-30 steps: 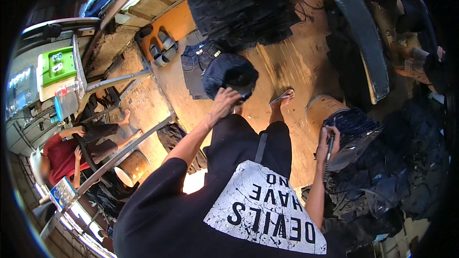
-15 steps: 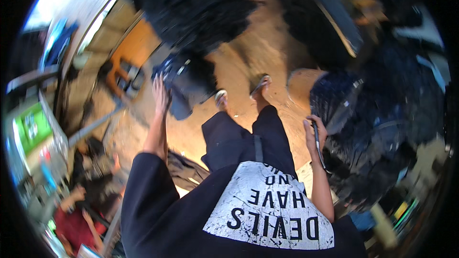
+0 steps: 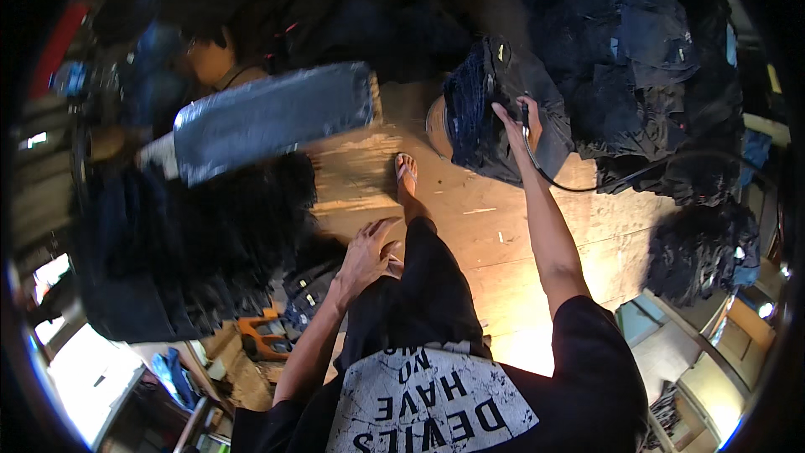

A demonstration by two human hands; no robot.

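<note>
A slim black pen-shaped tool (image 3: 526, 117) is pinched by the right hand's (image 3: 516, 128) fingers over a dark folded-fabric stack (image 3: 475, 122); the left hand's (image 3: 366, 253) fingers are spread; light, rigid handling is expected; mid-length gripping, clear of the flexible black cord (image 3: 579, 190), is advised.

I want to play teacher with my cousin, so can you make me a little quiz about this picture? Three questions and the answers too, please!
1. True or false: the left hand is holding nothing.

2. Pick one: what colour is the cord that leads away from the slim handheld tool in the right hand?
A) Red
B) Black
C) White

3. Short answer: is the long covered board to the left or to the right of the forward foot?

Key:
1. True. The left hand is open.
2. B. The cord is black.
3. To the left of the forward foot.
</note>
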